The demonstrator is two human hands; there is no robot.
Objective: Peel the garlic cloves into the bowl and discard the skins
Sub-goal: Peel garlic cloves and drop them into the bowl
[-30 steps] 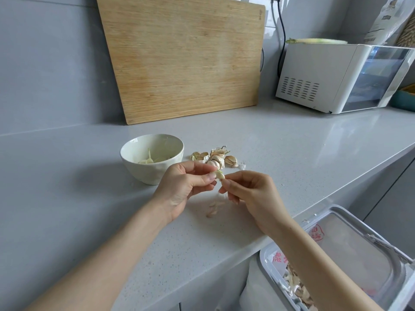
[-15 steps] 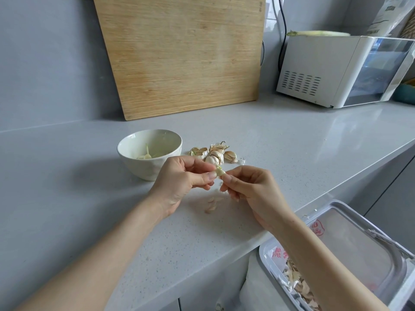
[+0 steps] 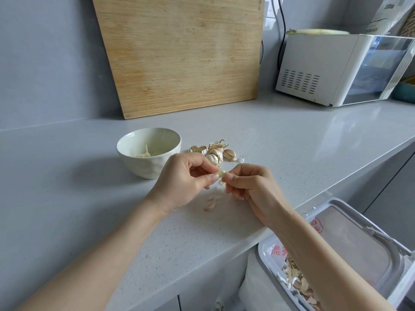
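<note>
My left hand (image 3: 184,180) and my right hand (image 3: 251,187) pinch one pale garlic clove (image 3: 221,173) between their fingertips, a little above the grey counter. Behind them stands a white bowl (image 3: 143,167) with peeled pale cloves (image 3: 146,153) inside. To the bowl's right lies a small pile of unpeeled cloves (image 3: 215,152) in brownish skin. Loose skins (image 3: 211,202) lie on the counter below my hands. Most of the held clove is hidden by my fingers.
A white bin (image 3: 343,261) with skins (image 3: 298,281) in it stands open below the counter's front edge at the right. A wooden cutting board (image 3: 179,52) leans on the wall behind. A white appliance (image 3: 336,68) stands at the back right.
Both hands stay together on the clove, with only small finger shifts. The camera has tilted slightly, so the scene sits a bit higher in view.
</note>
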